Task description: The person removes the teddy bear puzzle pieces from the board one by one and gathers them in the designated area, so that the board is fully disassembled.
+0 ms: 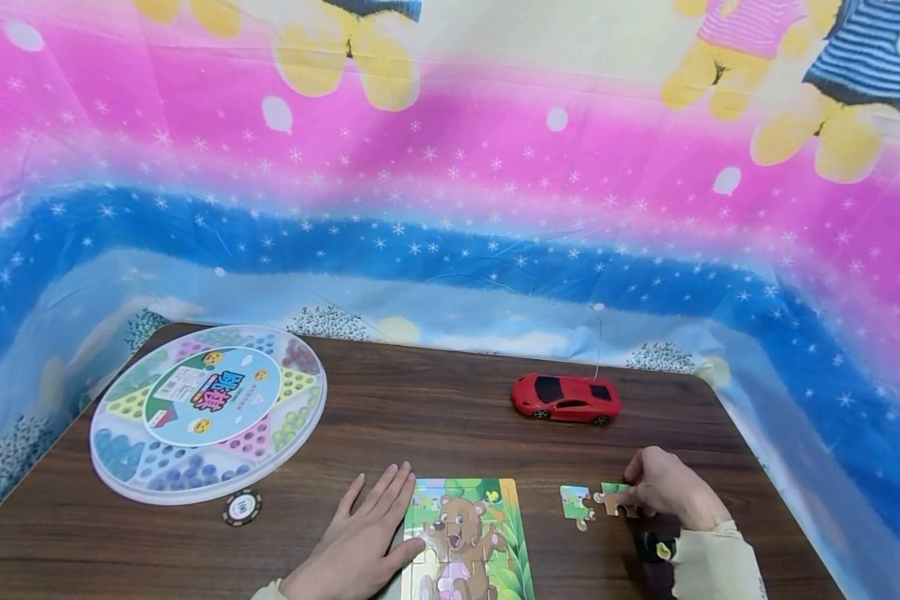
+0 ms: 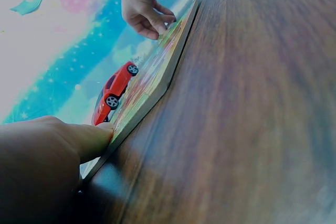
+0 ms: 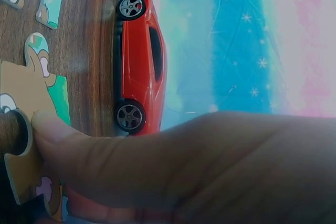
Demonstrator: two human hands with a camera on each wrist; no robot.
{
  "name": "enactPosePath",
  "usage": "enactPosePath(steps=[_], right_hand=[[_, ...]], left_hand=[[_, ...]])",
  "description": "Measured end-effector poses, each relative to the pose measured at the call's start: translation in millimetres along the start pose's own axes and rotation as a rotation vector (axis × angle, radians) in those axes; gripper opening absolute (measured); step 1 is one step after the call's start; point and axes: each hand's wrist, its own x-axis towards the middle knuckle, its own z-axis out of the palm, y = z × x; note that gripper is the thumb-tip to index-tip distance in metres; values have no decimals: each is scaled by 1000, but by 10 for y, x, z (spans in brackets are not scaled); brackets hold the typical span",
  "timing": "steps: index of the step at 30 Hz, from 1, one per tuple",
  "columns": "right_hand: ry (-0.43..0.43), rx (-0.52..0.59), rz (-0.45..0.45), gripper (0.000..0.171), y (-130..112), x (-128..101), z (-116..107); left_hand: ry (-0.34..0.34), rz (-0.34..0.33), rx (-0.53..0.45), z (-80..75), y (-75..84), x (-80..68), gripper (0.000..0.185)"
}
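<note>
- A loose puzzle piece [image 1: 612,497] is pinched by the right hand [image 1: 667,487] on the tabletop [image 1: 435,417], just to the right of the puzzle board [image 1: 468,542].
- From that piece the board lies to the left, with a strip of bare wood and a second loose piece [image 1: 574,503] in between; the second piece is just beside the held one, and whether the two touch cannot be told.
- The board's long axis runs away from the person, its near end cut off by the lower edge of the head view; a bear picture is largely filled in on it.
- The right hand is the nearer one to both loose pieces. Its fingers are curled down over the piece, with the thumb [image 3: 58,129] pressed on the piece's edge in the right wrist view, and the wrist is angled inward toward the board.
- The left hand [image 1: 360,542] is laid flat, fingers straight and slightly spread, palm down on the tabletop; its thumb [image 2: 92,137] is pressed against the board's left edge, so the board appears to be steadied. Nothing is held by it.
- The two hands are well apart, one on each side of the board.
- A red toy car [image 1: 567,398] stands beyond the right hand, apart from it, side-on to the person.
</note>
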Motion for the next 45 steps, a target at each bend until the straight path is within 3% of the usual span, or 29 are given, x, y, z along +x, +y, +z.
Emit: enactPosePath(steps=[26, 34, 40, 45], right_hand=[[20, -23, -15, 23, -28, 1, 23], [28, -125, 23, 29, -80, 10, -9], [56, -86, 5, 26, -109, -12, -17], [86, -31, -6, 35, -128, -13, -17]], left_hand=[[23, 6, 29, 1, 20, -11, 79], [31, -1, 34, -3, 28, -11, 78], [24, 0, 30, -7, 25, -16, 79], [21, 5, 38, -9, 28, -14, 79]])
